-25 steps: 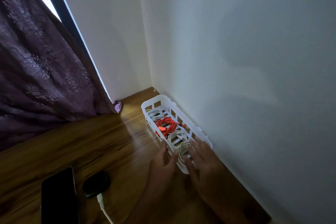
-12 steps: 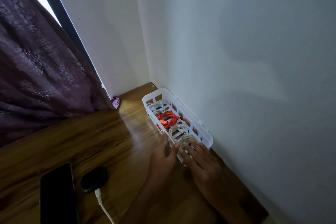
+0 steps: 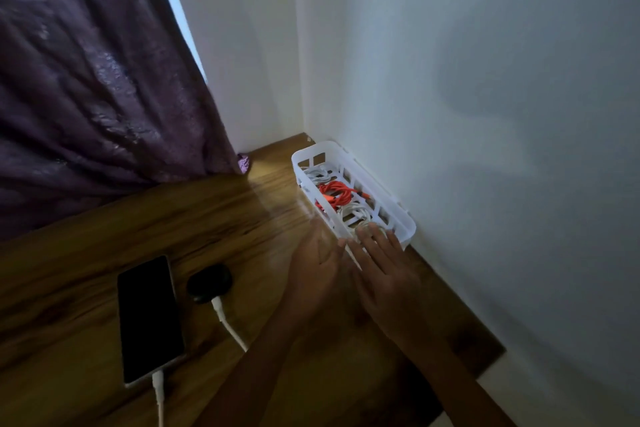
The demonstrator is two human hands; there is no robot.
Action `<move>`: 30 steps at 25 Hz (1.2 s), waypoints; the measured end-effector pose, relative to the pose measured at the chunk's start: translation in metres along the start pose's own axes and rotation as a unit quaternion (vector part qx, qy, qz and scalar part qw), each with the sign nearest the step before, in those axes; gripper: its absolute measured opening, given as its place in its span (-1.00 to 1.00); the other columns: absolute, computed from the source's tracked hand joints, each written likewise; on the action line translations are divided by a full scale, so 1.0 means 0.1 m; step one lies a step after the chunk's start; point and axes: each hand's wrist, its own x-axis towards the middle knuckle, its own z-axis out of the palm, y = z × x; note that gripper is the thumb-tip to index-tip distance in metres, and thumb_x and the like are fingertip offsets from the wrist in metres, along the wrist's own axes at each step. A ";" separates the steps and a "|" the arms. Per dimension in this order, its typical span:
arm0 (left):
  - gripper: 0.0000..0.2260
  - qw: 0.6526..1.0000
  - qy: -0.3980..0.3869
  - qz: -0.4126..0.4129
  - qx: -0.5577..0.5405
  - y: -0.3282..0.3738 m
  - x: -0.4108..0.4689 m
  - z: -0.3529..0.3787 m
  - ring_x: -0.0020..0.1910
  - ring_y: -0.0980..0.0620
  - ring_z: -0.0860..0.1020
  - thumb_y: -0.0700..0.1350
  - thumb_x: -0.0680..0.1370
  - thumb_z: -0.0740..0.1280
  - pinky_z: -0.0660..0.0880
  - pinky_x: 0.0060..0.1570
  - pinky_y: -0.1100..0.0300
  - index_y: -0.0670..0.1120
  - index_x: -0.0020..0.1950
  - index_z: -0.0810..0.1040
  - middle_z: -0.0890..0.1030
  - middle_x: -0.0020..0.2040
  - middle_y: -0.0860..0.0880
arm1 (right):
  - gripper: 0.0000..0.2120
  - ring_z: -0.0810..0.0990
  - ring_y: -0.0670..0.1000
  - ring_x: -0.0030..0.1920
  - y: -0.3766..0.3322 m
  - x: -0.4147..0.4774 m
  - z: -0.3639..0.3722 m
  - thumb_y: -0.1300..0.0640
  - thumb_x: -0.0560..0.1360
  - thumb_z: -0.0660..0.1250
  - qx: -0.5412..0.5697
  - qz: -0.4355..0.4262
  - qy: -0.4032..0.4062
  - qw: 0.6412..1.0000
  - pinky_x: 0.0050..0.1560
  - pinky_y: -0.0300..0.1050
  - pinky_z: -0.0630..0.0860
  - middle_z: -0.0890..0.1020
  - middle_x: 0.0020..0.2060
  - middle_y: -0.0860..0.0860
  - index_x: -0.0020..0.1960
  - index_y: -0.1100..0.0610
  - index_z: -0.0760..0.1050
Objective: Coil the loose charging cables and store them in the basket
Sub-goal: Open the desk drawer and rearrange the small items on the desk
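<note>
both hands had pulled back a little from the basket since the frame before, and the left hand had come off its near end. coiled cables lay in a row inside the white basket (image 3: pixel 375 184): a far white coil (image 3: pixel 317 175), then an orange coil (image 3: pixel 334 194), then more white coils (image 3: pixel 355 212) at the near end. the basket sat on the wooden table (image 3: pixel 173 218), in the corner, with its long side just beside the wall (image 3: pixel 485 114).

the nearest of the white coils could have sprung open and hopped over the low rim once the fingers let go, because nothing tied it shut. a fast pull back could also have hooked a loop on a finger and dragged it out.

the right hand (image 3: pixel 384 263) was wide open, its fingers straight and spread, with the tips over the near rim and the nearest coil. it could not be told if they pressed down. it held nothing. the left hand (image 3: pixel 313 260) was open too, blurry, palm turned to the right, thumb tip close to the basket's near corner, and it held nothing.

farther out lay a dark phone (image 3: pixel 149 319) and a black round thing (image 3: pixel 209 282), each with a white cord plugged in, and a purple curtain (image 3: pixel 86 80) hung at the back.
</note>
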 end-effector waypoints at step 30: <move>-0.67 0.718 0.454 -0.216 -0.481 -2.72 -5.85 -4.44 0.06 -0.09 0.55 -0.06 0.62 0.12 0.47 0.02 0.12 -0.27 0.22 0.44 0.54 0.16 -0.22 | -0.77 0.46 -0.22 0.22 -6.85 -2.44 -0.25 0.09 0.56 0.22 0.565 0.285 -0.275 0.723 0.10 -0.46 0.43 0.56 0.17 -0.01 0.13 0.14 0.56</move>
